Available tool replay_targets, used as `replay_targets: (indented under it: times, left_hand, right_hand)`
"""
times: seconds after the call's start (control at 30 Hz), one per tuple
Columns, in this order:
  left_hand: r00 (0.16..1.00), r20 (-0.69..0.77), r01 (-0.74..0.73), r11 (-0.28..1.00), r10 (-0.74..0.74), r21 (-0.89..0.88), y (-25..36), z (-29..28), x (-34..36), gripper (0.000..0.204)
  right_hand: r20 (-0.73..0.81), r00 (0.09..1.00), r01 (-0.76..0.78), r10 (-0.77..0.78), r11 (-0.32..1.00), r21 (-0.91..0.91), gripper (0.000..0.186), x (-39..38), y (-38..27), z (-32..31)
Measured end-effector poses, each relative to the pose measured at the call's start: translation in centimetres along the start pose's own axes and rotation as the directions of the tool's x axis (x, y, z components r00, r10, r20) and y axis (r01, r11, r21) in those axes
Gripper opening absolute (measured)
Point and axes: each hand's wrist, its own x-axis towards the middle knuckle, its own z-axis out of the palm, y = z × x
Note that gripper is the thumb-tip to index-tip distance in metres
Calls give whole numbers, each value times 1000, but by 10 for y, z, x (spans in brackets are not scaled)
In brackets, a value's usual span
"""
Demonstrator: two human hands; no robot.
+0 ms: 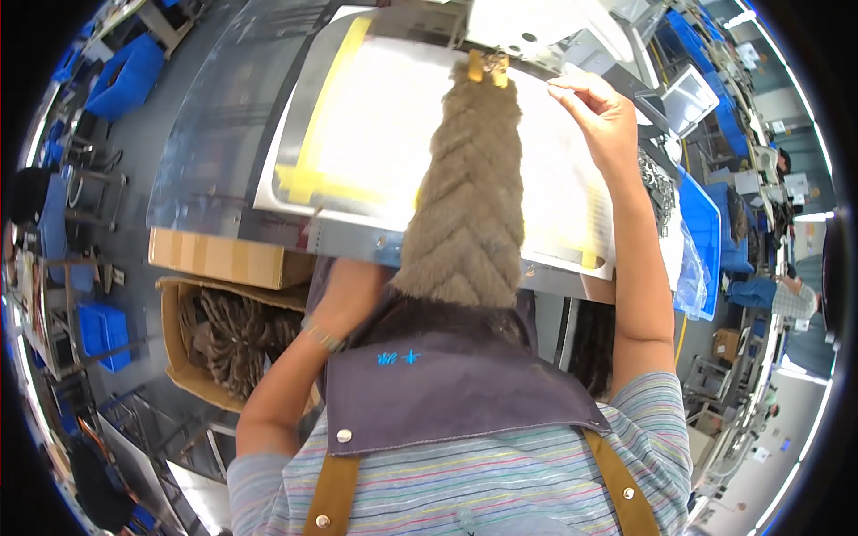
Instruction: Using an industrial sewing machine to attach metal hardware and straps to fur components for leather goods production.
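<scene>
A long strip of grey-brown fur [469,179] with a chevron pattern runs across the white tabletop [375,116]. Its far end lies under the sewing machine [536,36], between yellow pieces [475,67] at the needle area. The near end drops over the table edge toward my apron [456,384]. My left hand [357,290] is low beside the fur's near left edge, its fingers hidden. To the right of the needle area, my right hand [603,112] is raised with thumb and forefinger pinched together. Anything between those fingertips is too small to make out.
Under the table at left stands a cardboard box [170,330] holding brown fur strips [237,339]; a closed carton [214,259] sits behind it. A blue bin [712,241] with clear plastic is at right. Metal hooks or clips [657,183] lie beside my right forearm.
</scene>
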Motion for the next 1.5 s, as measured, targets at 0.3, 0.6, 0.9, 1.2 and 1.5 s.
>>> replay_targets:
  times: [0.3, 0.6, 0.9, 1.2, 1.5]
  left_hand:
    - [992, 123, 72, 898, -20, -433, 50, -175, 0, 14]
    - [988, 146, 147, 583, -49, -799, 80, -110, 188, 19]
    - [992, 76, 112, 429, -102, -896, 61, -68, 217, 14]
    - [995, -1, 37, 367, -103, -930, 59, -63, 211, 16]
    - [992, -17, 31, 364, -128, -931, 59, -62, 212, 18]
  right_hand:
    - [77, 984, -176, 159, 921, 347, 13, 0, -22, 14]
    - [-167, 986, 42, 27, 917, 397, 10, -4, -39, 15]
    - [-45, 885, 460, -464, 885, -66, 20, -21, -45, 30]
    - [-11, 851, 518, -524, 844, -142, 17, -16, -38, 36]
    - [48, 762, 639, -646, 738, -217, 17, -17, -42, 36]
